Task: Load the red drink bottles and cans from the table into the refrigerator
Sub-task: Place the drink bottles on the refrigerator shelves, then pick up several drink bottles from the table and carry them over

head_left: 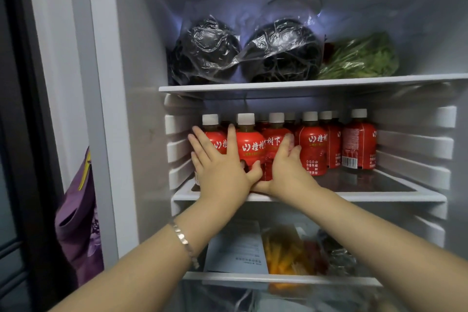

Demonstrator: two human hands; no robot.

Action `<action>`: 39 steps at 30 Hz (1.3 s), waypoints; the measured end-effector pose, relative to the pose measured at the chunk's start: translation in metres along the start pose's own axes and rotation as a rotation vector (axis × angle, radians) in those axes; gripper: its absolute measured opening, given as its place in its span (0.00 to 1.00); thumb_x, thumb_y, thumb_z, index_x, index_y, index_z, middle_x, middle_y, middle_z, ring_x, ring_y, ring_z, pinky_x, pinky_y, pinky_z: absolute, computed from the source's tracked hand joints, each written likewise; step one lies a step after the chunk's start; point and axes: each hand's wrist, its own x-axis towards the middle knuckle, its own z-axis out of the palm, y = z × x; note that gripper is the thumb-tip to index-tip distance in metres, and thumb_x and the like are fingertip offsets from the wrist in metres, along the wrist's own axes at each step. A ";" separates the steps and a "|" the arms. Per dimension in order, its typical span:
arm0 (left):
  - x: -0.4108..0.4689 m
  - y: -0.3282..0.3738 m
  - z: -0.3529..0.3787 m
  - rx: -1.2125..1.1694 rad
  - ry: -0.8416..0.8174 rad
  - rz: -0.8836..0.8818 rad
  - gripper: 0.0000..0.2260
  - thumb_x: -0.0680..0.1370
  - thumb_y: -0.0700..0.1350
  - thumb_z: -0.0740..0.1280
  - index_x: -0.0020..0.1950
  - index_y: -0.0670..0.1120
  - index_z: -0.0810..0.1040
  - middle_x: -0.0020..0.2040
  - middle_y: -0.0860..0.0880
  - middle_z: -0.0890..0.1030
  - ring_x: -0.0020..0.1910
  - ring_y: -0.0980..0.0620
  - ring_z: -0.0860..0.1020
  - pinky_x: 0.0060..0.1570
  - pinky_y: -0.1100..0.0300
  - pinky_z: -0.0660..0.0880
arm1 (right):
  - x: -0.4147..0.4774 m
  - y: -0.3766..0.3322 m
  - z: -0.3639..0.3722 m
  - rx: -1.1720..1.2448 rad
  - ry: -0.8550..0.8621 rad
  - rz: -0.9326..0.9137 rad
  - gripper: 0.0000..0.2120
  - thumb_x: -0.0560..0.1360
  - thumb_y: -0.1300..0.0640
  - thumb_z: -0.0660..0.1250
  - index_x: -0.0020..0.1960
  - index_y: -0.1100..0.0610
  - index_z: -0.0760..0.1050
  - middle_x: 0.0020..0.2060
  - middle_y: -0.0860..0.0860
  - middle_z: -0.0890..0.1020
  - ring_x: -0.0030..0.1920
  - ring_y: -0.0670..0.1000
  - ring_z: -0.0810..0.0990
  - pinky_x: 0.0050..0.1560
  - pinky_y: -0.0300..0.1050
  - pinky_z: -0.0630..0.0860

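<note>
Red drink bottles [312, 144] with white caps stand in rows on the middle shelf [379, 196] of the fridge [141, 71]. At the shelf's left end, the left hand [220, 167] lies flat on two front bottles, its grip wide open. Just beside it, the right hand [287, 168] presses the next bottle with straight fingers and holds nothing.

Red, white-capped drink bottles [311, 144] stand upright in rows on the refrigerator's middle shelf [379, 196].
</note>
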 end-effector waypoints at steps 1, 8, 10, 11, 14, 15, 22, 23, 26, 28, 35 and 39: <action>0.000 0.000 0.002 0.028 -0.008 0.000 0.39 0.74 0.62 0.60 0.76 0.53 0.41 0.72 0.32 0.32 0.72 0.35 0.33 0.71 0.44 0.41 | 0.003 -0.002 0.002 -0.010 -0.006 0.009 0.65 0.63 0.39 0.74 0.72 0.59 0.26 0.74 0.66 0.40 0.74 0.64 0.52 0.72 0.55 0.57; 0.018 -0.012 -0.006 0.095 -0.243 0.000 0.38 0.77 0.64 0.55 0.76 0.50 0.37 0.73 0.35 0.31 0.73 0.37 0.35 0.73 0.46 0.44 | 0.005 -0.010 0.004 -0.054 -0.028 0.067 0.66 0.62 0.39 0.75 0.72 0.58 0.26 0.75 0.64 0.43 0.74 0.62 0.54 0.71 0.53 0.57; 0.019 -0.014 -0.015 0.090 -0.307 0.008 0.38 0.77 0.62 0.56 0.76 0.49 0.38 0.73 0.36 0.32 0.74 0.38 0.36 0.73 0.47 0.45 | 0.000 -0.008 0.000 -0.049 -0.025 0.071 0.61 0.65 0.42 0.75 0.74 0.56 0.29 0.75 0.62 0.49 0.72 0.61 0.61 0.69 0.54 0.63; 0.019 -0.014 -0.021 0.099 -0.330 0.000 0.37 0.78 0.60 0.58 0.76 0.48 0.40 0.74 0.37 0.34 0.74 0.38 0.39 0.73 0.47 0.47 | -0.004 -0.006 -0.002 -0.057 -0.001 0.068 0.57 0.67 0.45 0.74 0.75 0.55 0.33 0.73 0.62 0.56 0.69 0.61 0.65 0.67 0.54 0.66; 0.014 -0.009 -0.044 0.099 -0.327 -0.029 0.27 0.79 0.51 0.62 0.73 0.44 0.56 0.74 0.37 0.54 0.71 0.37 0.61 0.65 0.47 0.65 | -0.020 -0.007 -0.007 -0.154 0.150 -0.028 0.29 0.71 0.53 0.70 0.67 0.57 0.62 0.60 0.58 0.71 0.59 0.59 0.71 0.56 0.51 0.72; 0.006 -0.008 -0.053 0.084 -0.299 -0.021 0.21 0.78 0.48 0.62 0.69 0.43 0.62 0.70 0.38 0.64 0.65 0.38 0.69 0.57 0.50 0.70 | -0.028 -0.009 -0.008 -0.162 0.150 -0.086 0.17 0.72 0.55 0.68 0.58 0.56 0.69 0.56 0.56 0.74 0.55 0.57 0.74 0.52 0.50 0.74; -0.064 -0.018 -0.104 0.050 -0.518 -0.160 0.10 0.76 0.43 0.60 0.35 0.44 0.71 0.33 0.46 0.78 0.25 0.52 0.77 0.25 0.65 0.70 | -0.076 -0.045 0.000 -0.173 -0.251 -0.409 0.10 0.71 0.54 0.65 0.34 0.50 0.67 0.40 0.49 0.77 0.44 0.54 0.77 0.41 0.43 0.70; -0.083 -0.025 -0.111 0.060 -0.626 -0.272 0.10 0.77 0.42 0.59 0.36 0.43 0.71 0.30 0.46 0.77 0.19 0.55 0.75 0.19 0.68 0.67 | -0.087 -0.050 0.007 -0.189 -0.331 -0.462 0.10 0.71 0.54 0.65 0.34 0.51 0.67 0.38 0.49 0.77 0.43 0.54 0.77 0.41 0.43 0.71; -0.126 -0.048 -0.125 0.088 -0.719 -0.490 0.10 0.77 0.41 0.59 0.37 0.41 0.71 0.29 0.46 0.77 0.17 0.55 0.74 0.18 0.69 0.66 | -0.115 -0.065 0.026 -0.278 -0.489 -0.569 0.07 0.72 0.54 0.64 0.36 0.54 0.73 0.34 0.51 0.79 0.41 0.54 0.79 0.42 0.45 0.76; -0.166 -0.063 -0.141 0.130 -0.650 -0.611 0.12 0.76 0.42 0.58 0.34 0.40 0.72 0.28 0.46 0.77 0.18 0.54 0.74 0.18 0.70 0.66 | -0.147 -0.079 0.037 -0.286 -0.598 -0.681 0.07 0.72 0.54 0.63 0.41 0.57 0.77 0.37 0.53 0.82 0.39 0.54 0.80 0.43 0.45 0.78; -0.332 -0.091 -0.241 0.296 -0.421 -1.027 0.10 0.76 0.44 0.60 0.36 0.43 0.71 0.34 0.44 0.81 0.33 0.46 0.81 0.38 0.56 0.80 | -0.304 -0.153 0.059 -0.237 -0.875 -1.139 0.14 0.76 0.48 0.61 0.45 0.56 0.79 0.36 0.52 0.82 0.44 0.54 0.81 0.40 0.44 0.74; -0.437 -0.080 -0.306 0.421 -0.288 -1.209 0.08 0.75 0.45 0.60 0.35 0.46 0.71 0.33 0.49 0.78 0.33 0.49 0.80 0.38 0.59 0.76 | -0.403 -0.189 0.058 -0.180 -0.880 -1.355 0.10 0.76 0.47 0.62 0.46 0.53 0.76 0.44 0.51 0.79 0.48 0.53 0.78 0.44 0.46 0.74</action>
